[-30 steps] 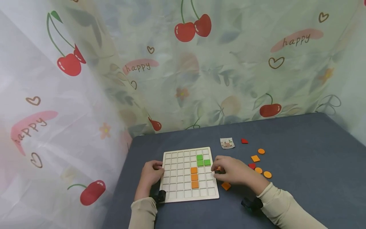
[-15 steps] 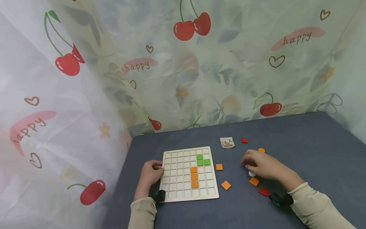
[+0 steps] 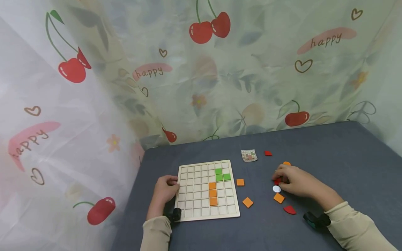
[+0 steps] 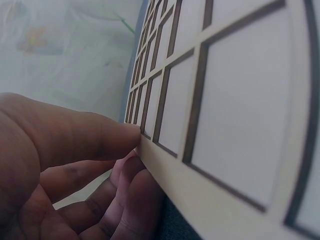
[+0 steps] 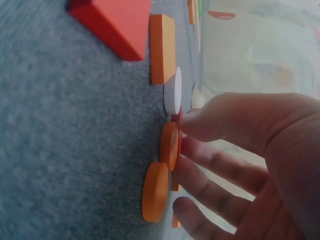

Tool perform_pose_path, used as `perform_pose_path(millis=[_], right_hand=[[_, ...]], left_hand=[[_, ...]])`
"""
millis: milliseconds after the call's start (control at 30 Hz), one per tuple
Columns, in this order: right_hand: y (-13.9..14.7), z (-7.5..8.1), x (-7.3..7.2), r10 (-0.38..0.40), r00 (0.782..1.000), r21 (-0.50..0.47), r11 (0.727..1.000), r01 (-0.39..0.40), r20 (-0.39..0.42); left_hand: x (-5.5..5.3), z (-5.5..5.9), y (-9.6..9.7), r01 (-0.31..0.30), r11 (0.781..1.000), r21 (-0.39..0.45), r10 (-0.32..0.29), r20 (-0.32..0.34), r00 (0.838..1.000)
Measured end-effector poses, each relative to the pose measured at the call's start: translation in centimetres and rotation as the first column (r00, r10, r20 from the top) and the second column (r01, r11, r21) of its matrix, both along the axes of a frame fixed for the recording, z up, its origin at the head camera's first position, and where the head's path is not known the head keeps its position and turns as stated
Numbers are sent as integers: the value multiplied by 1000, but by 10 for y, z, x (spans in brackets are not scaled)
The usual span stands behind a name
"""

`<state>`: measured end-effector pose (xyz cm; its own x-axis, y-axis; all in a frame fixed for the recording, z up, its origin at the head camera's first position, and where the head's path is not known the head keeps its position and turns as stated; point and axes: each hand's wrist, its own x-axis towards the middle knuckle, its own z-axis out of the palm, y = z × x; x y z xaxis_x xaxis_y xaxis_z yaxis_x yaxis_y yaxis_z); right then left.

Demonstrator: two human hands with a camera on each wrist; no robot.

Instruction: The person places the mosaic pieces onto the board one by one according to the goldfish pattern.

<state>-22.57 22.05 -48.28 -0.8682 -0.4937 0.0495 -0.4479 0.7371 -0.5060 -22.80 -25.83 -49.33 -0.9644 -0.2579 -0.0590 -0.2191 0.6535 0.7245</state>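
A pale wooden grid board [image 3: 194,195] lies on the table with green square tiles [image 3: 218,171] and orange square tiles [image 3: 213,193] in some cells. My left hand [image 3: 165,190] holds its left edge; in the left wrist view the thumb [image 4: 115,135] is on the frame, with curled fingers at the side. My right hand [image 3: 295,179] is over the loose pieces at the right, thumb and index finger pinching a red piece [image 3: 277,181] whose shape is mostly hidden. Right by the fingertips are a white disc [image 3: 276,189] and orange discs [image 5: 155,192].
Loose orange squares [image 3: 247,202] lie right of the board, another orange square [image 3: 278,198] and a red quarter-circle [image 3: 289,210] nearer the right wrist. A small printed grid card [image 3: 249,156] and a second red quarter-circle [image 3: 268,153] lie toward the back. A patterned curtain [image 3: 201,87] hangs behind.
My right hand has moved right from the board's edge to the loose pieces, uncovering an orange square beside the board. The left hand stays on the board.
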Motion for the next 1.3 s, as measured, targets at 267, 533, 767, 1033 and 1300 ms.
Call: perform_pose_path(millis=[267,533,767,1033,1300], right_hand=[[-1,-1,-3,-18,1000,9,1000,18,-22],[-9,-4,-8,-34,999,20,999,34,-30],[-15,-5,-11,-46,999,16,999,46,5],[-38,5,-13,-6,999,-15,1000,5,-47],[-94,14,-13,128,983,1,992,-129,-133]], left_hand=[[-1,0,-1,-3,1000,1,3,2,1000],[-2,-1,-2,-2,1000,-2,2,11,1000],[-2,-1,-2,7,1000,-4,-7,-3,1000],[-2,-1,-2,-2,1000,8,2,11,1000],[0,-3,-2,4,1000,13,-4,12,1000]])
